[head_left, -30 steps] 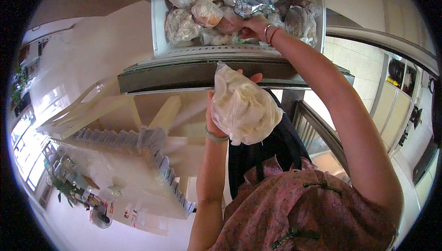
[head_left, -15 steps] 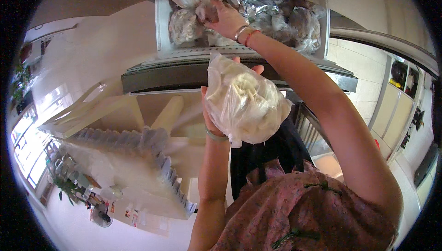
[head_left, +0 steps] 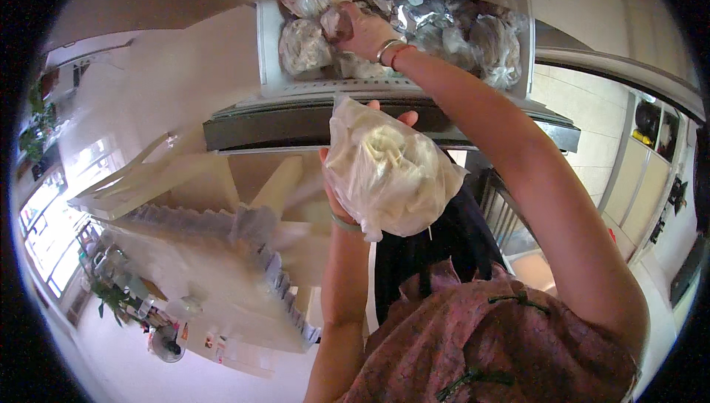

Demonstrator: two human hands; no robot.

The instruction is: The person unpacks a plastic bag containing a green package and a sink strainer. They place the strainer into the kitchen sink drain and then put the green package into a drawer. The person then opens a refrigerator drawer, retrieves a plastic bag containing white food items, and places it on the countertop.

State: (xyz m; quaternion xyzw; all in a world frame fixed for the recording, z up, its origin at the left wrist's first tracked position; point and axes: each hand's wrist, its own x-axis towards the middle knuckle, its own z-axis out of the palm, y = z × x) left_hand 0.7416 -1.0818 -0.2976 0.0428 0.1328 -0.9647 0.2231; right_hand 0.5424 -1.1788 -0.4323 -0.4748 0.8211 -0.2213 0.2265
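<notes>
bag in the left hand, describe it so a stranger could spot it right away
Start at the open freezer drawer packed with wrapped bundles. Just below it, the left hand holds up a clear plastic bag of pale, creamy lumps. It alone is outside the drawer.

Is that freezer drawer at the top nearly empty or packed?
Packed. The white freezer drawer is crowded edge to edge with clear plastic bags and foil-wrapped bundles, and the right hand reaches among them.
</notes>
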